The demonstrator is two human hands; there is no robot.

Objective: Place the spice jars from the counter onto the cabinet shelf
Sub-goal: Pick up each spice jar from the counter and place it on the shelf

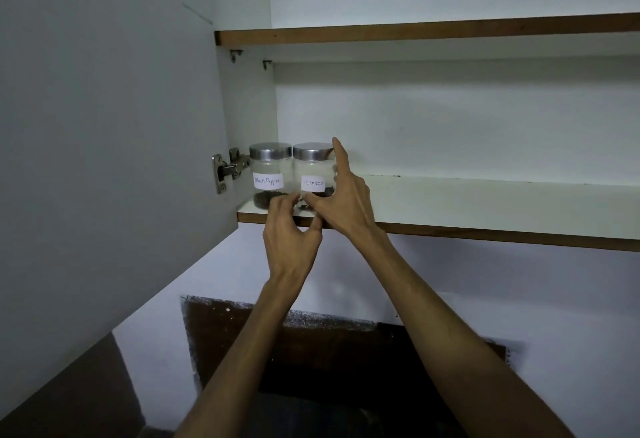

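- Door [104, 160] of the cabinet, flat and matt pale grey, stands swung open at far left on a bright metal hinge [225, 169].
- Black Pepper jar [270, 176] sits at the shelf's left end, next to the hinge: clear round glass, brushed metal lid, white handwritten label, dark peppercorns low inside.
- Left hand [291, 233] reaches up from below the shelf lip; its fingers are curled with the tips close together at the base of the two jars, but I cannot tell whether they pinch the glass or only steady it.
- Cloves jar [314, 174], same shape and lid, stands touching or just beside the pepper jar, near the front edge.
- Right hand [341, 202] frames that jar, fingers apart: the index finger lies straight up its right side to the lid, the thumb crosses low in front.
- Shelf [485, 202] is smooth white laminate with a brown raw edge, running off to the right.
- Risk, as I judge it: smooth glass on slick laminate slides easily, so a tug while letting go could drag the Cloves jar off the near edge.
- Pushing it leftward could knock the pepper jar against the hinge.
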